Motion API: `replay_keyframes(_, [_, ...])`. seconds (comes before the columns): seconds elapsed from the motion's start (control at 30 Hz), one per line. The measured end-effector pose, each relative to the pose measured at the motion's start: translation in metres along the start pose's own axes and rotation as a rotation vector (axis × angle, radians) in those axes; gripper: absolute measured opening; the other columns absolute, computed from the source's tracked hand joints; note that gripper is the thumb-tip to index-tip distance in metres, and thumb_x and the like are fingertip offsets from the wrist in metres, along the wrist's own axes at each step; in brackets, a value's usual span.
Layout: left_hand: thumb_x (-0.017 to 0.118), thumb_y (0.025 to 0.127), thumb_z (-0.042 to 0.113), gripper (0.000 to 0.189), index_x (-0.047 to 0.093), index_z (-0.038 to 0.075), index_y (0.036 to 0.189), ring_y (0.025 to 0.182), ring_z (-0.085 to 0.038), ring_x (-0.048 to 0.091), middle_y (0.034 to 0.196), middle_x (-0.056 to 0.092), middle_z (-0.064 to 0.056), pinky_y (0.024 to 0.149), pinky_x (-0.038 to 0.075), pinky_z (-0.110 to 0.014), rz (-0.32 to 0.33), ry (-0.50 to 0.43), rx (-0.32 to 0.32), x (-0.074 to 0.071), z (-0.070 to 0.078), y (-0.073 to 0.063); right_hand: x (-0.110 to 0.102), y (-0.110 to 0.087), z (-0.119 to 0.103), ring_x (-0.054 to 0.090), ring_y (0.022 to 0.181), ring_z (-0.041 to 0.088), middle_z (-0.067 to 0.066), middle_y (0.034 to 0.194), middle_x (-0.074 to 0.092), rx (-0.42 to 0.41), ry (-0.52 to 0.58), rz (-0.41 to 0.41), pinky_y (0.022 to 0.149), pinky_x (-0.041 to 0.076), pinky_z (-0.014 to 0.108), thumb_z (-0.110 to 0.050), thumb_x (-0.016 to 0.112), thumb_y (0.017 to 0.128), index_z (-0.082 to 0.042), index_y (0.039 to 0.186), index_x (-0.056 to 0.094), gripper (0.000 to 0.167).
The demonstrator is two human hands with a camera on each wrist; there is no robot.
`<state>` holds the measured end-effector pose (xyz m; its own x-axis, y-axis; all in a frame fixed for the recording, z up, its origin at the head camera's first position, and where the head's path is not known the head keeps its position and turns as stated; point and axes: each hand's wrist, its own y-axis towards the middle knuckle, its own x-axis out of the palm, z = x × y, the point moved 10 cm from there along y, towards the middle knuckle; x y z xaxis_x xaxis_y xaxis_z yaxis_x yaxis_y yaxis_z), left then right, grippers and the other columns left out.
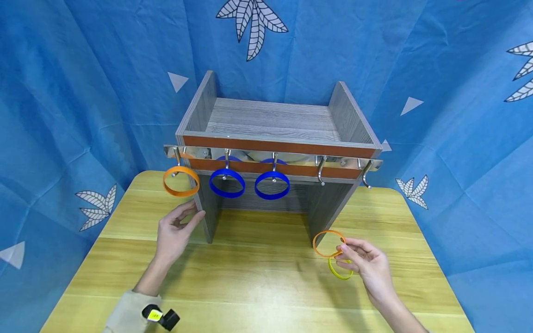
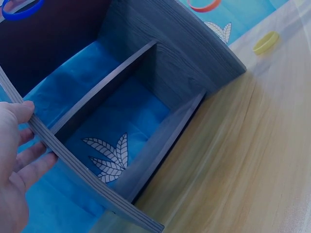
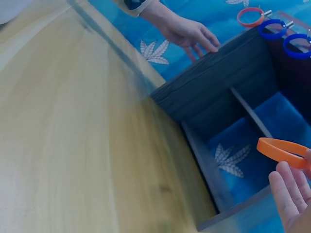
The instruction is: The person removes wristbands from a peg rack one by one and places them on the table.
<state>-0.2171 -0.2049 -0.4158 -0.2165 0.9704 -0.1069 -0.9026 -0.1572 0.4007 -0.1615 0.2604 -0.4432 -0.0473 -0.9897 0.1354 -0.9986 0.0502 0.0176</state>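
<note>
Between thumb and fingers my right hand (image 1: 374, 268) pinches an orange wristband (image 1: 329, 231), held in front of the shelf's right side panel. Below it a yellow wristband (image 1: 340, 277) lies on the table, partly covered by the fingers in the head view. My left hand (image 1: 176, 231) holds the front edge of the left side panel of a grey wooden shelf (image 2: 92, 170), thumb at the front and fingers on the outer side. Another orange wristband (image 1: 181, 191) hangs on the leftmost hook. Two blue wristbands, one left (image 1: 226, 192) and one right (image 1: 272, 195), hang on the neighbouring hooks.
A metal hook rail (image 1: 300, 157) runs across the shelf's front; its two right hooks (image 1: 321, 173) carry no bands. The shelf stands on a light wooden table (image 1: 258, 277). Blue cloth (image 1: 116, 60) with leaf prints surrounds the back and sides.
</note>
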Motion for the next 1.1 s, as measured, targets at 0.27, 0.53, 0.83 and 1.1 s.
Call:
replay_keyframes(0.27, [0.074, 0.095, -0.002, 0.027, 0.072, -0.006, 0.122, 0.102, 0.009, 0.071, 0.108, 0.074, 0.029, 0.076, 0.062, -0.013, -0.007, 0.023, -0.014, 0.000, -0.002, 0.000, -0.004, 0.000, 0.023, 0.079, 0.081, 0.014, -0.003, 0.094, 0.080, 0.106, -0.089, -0.001, 0.078, 0.069, 0.037, -0.004, 0.068, 0.102, -0.015, 0.109, 0.077, 0.016])
replay_keyframes(0.53, [0.074, 0.096, -0.002, 0.027, 0.072, -0.006, 0.122, 0.102, 0.010, 0.071, 0.108, 0.073, 0.030, 0.076, 0.062, -0.012, -0.006, 0.037, -0.010, -0.001, -0.001, 0.000, -0.003, -0.001, 0.039, 0.077, 0.081, 0.013, -0.003, 0.094, 0.079, 0.161, -0.131, 0.006, 0.077, 0.068, 0.033, -0.005, 0.069, 0.101, -0.013, 0.108, 0.076, 0.012])
replay_keyframes(0.83, [0.075, 0.095, -0.002, 0.027, 0.073, -0.006, 0.122, 0.101, 0.010, 0.071, 0.107, 0.073, 0.031, 0.075, 0.062, -0.012, 0.003, 0.046, -0.009, -0.001, -0.001, 0.000, -0.008, 0.000, 0.057, 0.077, 0.082, 0.013, -0.003, 0.094, 0.078, 0.218, -0.181, 0.027, 0.078, 0.068, 0.032, -0.006, 0.070, 0.100, -0.001, 0.117, 0.071, 0.019])
replay_keyframes(1.1, [0.075, 0.095, -0.001, 0.027, 0.073, -0.006, 0.121, 0.099, 0.010, 0.071, 0.105, 0.073, 0.031, 0.074, 0.061, -0.012, 0.011, 0.048, -0.025, -0.002, -0.002, -0.001, -0.005, -0.001, 0.073, 0.076, 0.080, 0.013, 0.000, 0.092, 0.080, 0.278, -0.171, 0.008, 0.080, 0.068, 0.034, -0.005, 0.072, 0.098, 0.004, 0.118, 0.070, 0.022])
